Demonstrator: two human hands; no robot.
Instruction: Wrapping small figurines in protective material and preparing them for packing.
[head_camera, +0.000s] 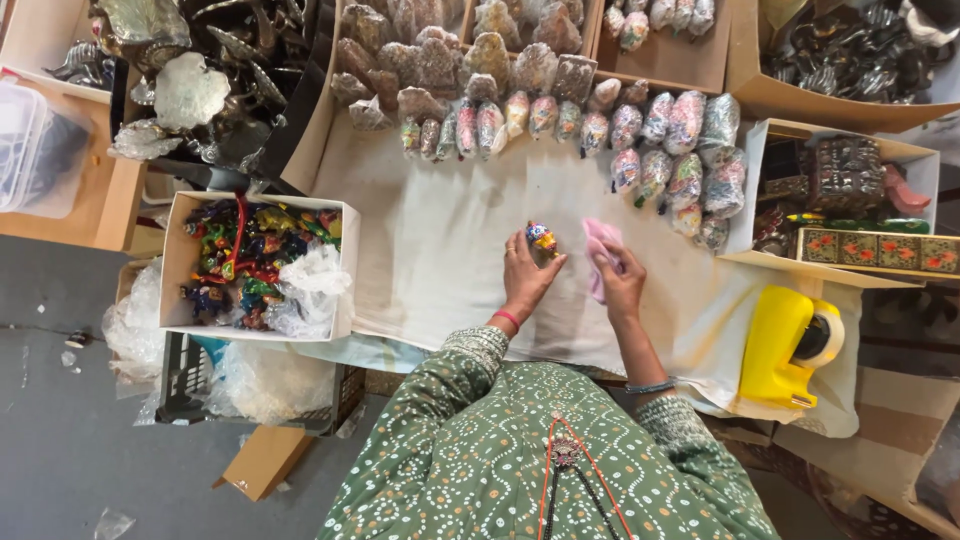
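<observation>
Left hand (524, 278): closed round a small painted figurine (541, 238), pinched at the fingertips, lower part hidden in the grip; wrist resting on the white cloth (450, 250).
Right hand (620, 280): folded round a crumpled pink rag (601, 250), held just beside the figurine, not plainly touching it.
Figurine, place: at the middle of the cloth, raised slightly off it between the two hands.
Figurine, handling: likely light and stiff, glossy paint probably slippery and liable to chip; best held round the body, away from thin painted tips.
Rag, handling: soft, limp, easy to bunch, no care needed in gripping.
Near left: white cardboard box (345, 262) full of bright painted pieces and clear plastic wrap, its wall just beside the cloth's edge, overhanging a dark crate (175, 385).
Near right: yellow tape dispenser (785, 345) at the cloth's corner, close to the right forearm.
Open room: bare cloth all round the hands, widest to the left and ahead; tighter toward the right.
Far middle: rows of plastic-wrapped figurines (650, 140), well apart from the hands, bounding the free patch.
Far right: open box (850, 195) with dark carved pieces and a patterned long case.
Far left: tray of metal ornaments (200, 90), beyond the cloth's edge.
</observation>
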